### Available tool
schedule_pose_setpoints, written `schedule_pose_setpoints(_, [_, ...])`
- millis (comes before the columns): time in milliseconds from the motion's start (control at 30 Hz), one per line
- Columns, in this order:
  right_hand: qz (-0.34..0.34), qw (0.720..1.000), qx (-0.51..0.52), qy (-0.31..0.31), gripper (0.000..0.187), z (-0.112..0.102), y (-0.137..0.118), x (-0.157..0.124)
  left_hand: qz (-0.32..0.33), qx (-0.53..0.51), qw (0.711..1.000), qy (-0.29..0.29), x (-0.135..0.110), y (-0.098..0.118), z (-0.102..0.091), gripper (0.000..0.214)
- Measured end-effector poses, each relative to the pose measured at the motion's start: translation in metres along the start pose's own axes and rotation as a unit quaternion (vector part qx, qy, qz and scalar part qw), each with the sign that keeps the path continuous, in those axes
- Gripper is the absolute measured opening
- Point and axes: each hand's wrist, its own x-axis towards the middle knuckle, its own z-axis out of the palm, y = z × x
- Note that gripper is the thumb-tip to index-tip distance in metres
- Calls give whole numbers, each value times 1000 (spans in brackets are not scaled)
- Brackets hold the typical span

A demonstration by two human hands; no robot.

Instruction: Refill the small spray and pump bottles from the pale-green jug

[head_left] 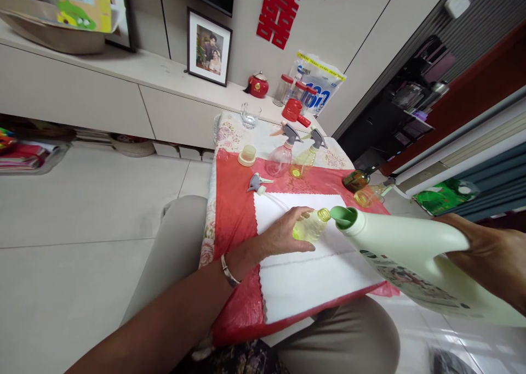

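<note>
Pale-green jug (405, 231), held in the curled right hand (489, 248), points its spout (343, 215) from three o'clock at the bottle (310, 228), clasped by the left hand (287, 232) above the mat (304, 286). Tipped too fast, it could overshoot the narrow neck (324, 215) and wet the mat.

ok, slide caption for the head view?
Left hand holds a yellow bottle; right hand holds a tilted pale-green jug, green spout by the bottle's mouth.

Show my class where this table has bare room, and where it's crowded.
Bare: near half of the white mat, between left hand and near edge of the red cover. Crowded: far end, with spray bottles, yellowish cap and glass mug.
</note>
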Motion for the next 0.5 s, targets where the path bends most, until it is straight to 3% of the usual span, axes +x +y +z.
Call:
schedule_pose_setpoints(167, [22,999,-45,0,52,-4,1,0,9,16,1000,3,2,-1,1,86])
schedule_pose_setpoints(500, [-30,994,-85,57,46,-1,15,6,11,6,1000,1,1,-1,1,83])
